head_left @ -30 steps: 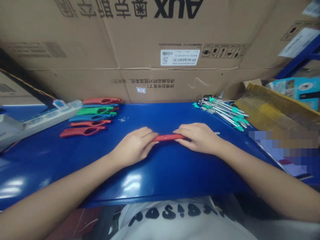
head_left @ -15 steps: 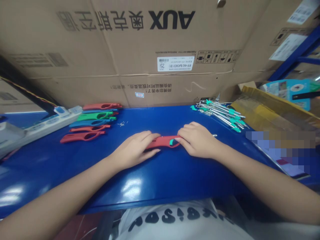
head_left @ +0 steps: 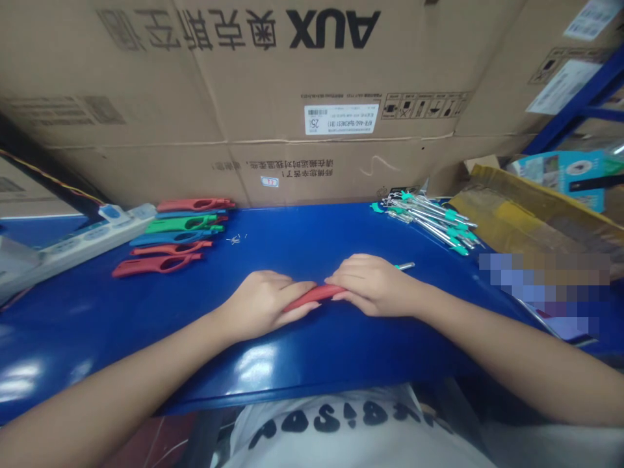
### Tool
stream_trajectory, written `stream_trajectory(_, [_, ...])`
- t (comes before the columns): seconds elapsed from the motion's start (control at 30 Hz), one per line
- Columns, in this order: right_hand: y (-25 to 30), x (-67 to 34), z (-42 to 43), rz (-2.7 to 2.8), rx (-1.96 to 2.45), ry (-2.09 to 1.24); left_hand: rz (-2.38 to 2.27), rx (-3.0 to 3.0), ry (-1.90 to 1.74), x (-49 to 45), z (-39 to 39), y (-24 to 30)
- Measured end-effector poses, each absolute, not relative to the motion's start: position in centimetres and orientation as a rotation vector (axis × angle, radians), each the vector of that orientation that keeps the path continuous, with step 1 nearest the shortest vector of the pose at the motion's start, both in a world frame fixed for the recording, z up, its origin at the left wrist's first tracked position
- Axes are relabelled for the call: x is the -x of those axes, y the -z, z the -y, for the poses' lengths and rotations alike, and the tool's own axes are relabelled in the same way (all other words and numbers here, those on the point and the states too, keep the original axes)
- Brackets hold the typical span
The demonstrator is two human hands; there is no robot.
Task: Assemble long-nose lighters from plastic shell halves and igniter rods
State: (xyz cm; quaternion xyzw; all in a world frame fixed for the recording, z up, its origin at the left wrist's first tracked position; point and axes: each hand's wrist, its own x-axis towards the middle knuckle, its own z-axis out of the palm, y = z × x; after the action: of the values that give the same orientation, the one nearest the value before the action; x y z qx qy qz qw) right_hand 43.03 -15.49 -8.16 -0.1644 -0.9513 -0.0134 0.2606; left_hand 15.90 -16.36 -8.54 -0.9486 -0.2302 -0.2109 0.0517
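A red long-nosed lighter body point(head_left: 316, 296) lies crosswise between my hands, low over the blue table. My left hand point(head_left: 270, 299) is closed around its left end, thumb below and fingers above. Around its right end my right hand point(head_left: 373, 286) is closed, hiding the trigger opening. Just beyond the right knuckles a metal tube point(head_left: 406, 266) with a bit of green pokes out. At the left, several lighter bodies point(head_left: 158, 264) in red, blue and green lie in a row. Several metal tubes with green triggers point(head_left: 431, 221) are heaped at the back right.
Small pale pins point(head_left: 235, 240) are scattered beside the lighter row. A white power strip point(head_left: 82, 242) runs along the left. A large cardboard box point(head_left: 273, 84) walls off the back. A yellow-taped carton point(head_left: 531, 208) stands at the right, a blurred-out flat object in front of it.
The lighter body has come slightly nearer to me and turned, its edge now facing up. The green trigger in it has gone out of sight. Both hands keep their hold.
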Motion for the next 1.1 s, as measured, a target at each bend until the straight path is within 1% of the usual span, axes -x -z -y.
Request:
stream_trajectory(0.37, [6.5,-44.4,14.7,2.638,0.517,0.121,0.630,2.781,0.652,-15.3,15.3,7.5])
stream_trajectory(0.57, [6.8,-45.7,13.5,2.673,0.633,0.162,0.646,2.828,0.661,-14.6,14.6,7.3])
stream_trajectory(0.73, [7.5,-45.1,13.7,2.604,0.615,0.344,0.685,2.856,0.694,-14.7,15.1,7.5])
stream_trajectory(0.83, [7.6,-44.7,14.1,2.592,0.624,0.400,0.778,2.870,0.690,-15.1,15.5,7.8])
stream_trajectory(1.0, [7.6,-44.3,14.4,2.624,0.736,0.269,0.876,2.945,0.729,-15.4,15.6,8.4])
stream_trajectory(1.1, [7.8,-44.1,14.3,2.613,0.648,0.162,0.906,2.981,0.770,-15.4,15.6,8.6])
